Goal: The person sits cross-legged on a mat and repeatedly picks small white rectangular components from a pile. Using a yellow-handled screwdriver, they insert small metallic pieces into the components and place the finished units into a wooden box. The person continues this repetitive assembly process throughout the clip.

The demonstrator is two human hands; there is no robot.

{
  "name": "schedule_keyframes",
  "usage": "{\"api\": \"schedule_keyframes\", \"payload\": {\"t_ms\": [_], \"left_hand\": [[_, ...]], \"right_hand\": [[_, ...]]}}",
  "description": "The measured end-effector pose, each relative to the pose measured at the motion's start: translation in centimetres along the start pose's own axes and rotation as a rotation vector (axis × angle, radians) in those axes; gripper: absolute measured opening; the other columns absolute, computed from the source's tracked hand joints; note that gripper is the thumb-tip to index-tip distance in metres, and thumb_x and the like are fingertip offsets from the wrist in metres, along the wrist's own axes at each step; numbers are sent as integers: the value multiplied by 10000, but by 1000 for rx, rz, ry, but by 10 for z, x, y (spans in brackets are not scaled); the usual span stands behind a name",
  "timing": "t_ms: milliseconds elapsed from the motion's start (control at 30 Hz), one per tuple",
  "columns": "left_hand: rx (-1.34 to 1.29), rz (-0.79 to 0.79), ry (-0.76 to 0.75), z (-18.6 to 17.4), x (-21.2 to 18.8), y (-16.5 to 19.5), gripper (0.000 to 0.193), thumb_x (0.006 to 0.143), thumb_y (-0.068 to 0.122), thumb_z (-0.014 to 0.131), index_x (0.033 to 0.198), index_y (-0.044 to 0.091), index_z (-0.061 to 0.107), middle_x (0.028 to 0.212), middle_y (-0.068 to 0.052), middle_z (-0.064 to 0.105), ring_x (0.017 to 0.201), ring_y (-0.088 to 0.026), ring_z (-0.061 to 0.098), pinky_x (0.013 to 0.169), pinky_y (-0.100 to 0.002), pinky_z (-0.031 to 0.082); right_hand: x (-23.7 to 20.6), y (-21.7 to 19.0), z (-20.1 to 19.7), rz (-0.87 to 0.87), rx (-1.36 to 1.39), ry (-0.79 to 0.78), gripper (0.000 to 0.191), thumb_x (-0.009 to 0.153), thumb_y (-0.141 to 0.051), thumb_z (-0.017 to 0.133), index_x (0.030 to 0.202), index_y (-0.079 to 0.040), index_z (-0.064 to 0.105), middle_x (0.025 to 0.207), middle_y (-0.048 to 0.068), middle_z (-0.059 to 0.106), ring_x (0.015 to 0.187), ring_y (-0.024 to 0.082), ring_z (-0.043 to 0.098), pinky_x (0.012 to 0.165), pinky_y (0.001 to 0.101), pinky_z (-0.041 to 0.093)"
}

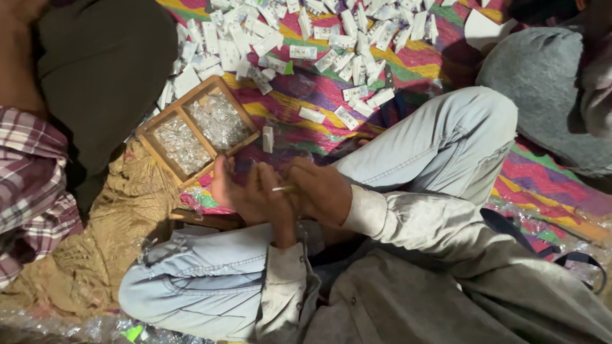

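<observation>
- A striped cloth in pink, yellow, green and purple covered the floor across the far and right part of the scene, and everything else lay on it.
- A grey cushion-like bundle sat at the far right, and a dark bundle at the far left beside a plaid sleeve of another person.
- A brownish-gold cloth lay crumpled at the near left, just under the tray.
- One wooden tray, split into two compartments, stood tilted just to the left of the hands; both compartments held small clear, shiny pieces, too many and too small to count.
- A heap of small white rectangular pieces spread over the far middle of the cloth, several dozen at least; one single white piece lay apart, just right of the tray.
- The left hand and the right hand were brought together over the person's lap, between the raised knees in pale jeans, fingers curled.
- One thin pale stick-like piece, short and whitish, was pinched between the two hands, pointing left to right; both hands were closed on it, though which fingers pressed it could not be told.
</observation>
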State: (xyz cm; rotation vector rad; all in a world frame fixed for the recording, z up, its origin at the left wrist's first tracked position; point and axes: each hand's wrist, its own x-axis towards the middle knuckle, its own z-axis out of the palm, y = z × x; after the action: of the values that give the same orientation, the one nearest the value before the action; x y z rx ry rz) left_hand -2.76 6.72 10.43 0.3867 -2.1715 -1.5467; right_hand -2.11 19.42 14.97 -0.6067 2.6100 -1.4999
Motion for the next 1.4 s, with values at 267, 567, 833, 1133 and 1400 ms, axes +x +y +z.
{"api": "schedule_keyframes", "payload": {"t_ms": [267,567,833,1133,1400], "left_hand": [[323,298,-1,-15,9,-10,162,974,82,619,1021,-58,685,1533,-221,412,1355,-356,476,1181,-429,410],[208,233,-49,-34,19,15,270,1016,277,524,936,56,656,1531,-224,391,1400,-324,414,1239,-442,343],[281,304,-429,-40,25,31,390,995,379,676,1281,115,687,1453,-230,422,1408,-379,334,1205,-521,289],[536,329,-79,-53,24,18,263,871,227,838,1121,242,756,1448,-158,476,1327,-335,474,1135,-477,428],[-212,-155,-492,-53,20,-40,469,897,224,795,1281,80,570,1226,-95,548,1011,-167,637,897,-302,540]], "right_hand": [[1,-4,5,343,879,-49,91,965,-15,592,1055,-4,592,952,185,601,843,418,521,711,426,469],[7,-4,20,68,485,72,127,947,30,647,1059,1,594,1000,98,625,876,180,613,756,346,513],[24,24,4,260,238,397,95,954,92,594,963,5,631,950,81,720,800,162,680,718,286,537],[13,3,21,87,193,295,91,920,74,575,964,4,613,876,74,681,757,132,646,661,287,525],[12,25,13,322,889,-20,64,997,-39,637,1030,-14,588,844,43,629,579,83,513,503,244,389]]}}
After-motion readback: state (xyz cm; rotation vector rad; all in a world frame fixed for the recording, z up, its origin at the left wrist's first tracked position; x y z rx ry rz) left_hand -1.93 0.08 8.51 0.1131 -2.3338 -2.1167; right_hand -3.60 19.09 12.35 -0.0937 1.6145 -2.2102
